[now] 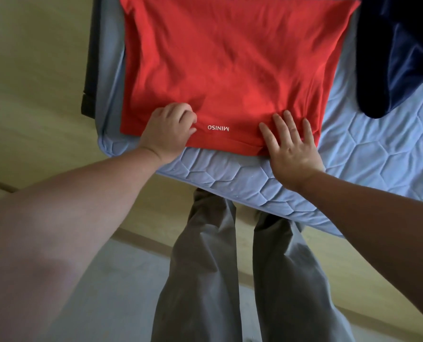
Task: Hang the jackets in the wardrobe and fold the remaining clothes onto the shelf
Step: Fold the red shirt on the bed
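The red shirt point(225, 70) lay flat on the bed point(366, 149). The left hand point(167, 132) pinched its near hem with curled fingers. The right hand point(292, 149) pressed flat on the hem, fingers spread. A navy garment point(398, 58) lay beside the shirt.

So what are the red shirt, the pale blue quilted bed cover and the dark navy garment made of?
The red shirt looks like soft matte cotton-type knit: it lies limp with fine creases. The pale blue quilted bed cover seems smooth woven fabric over padding, stitched in puffy hexagons. The dark navy garment may be velvet or velour, judging by the sheen along its folds.
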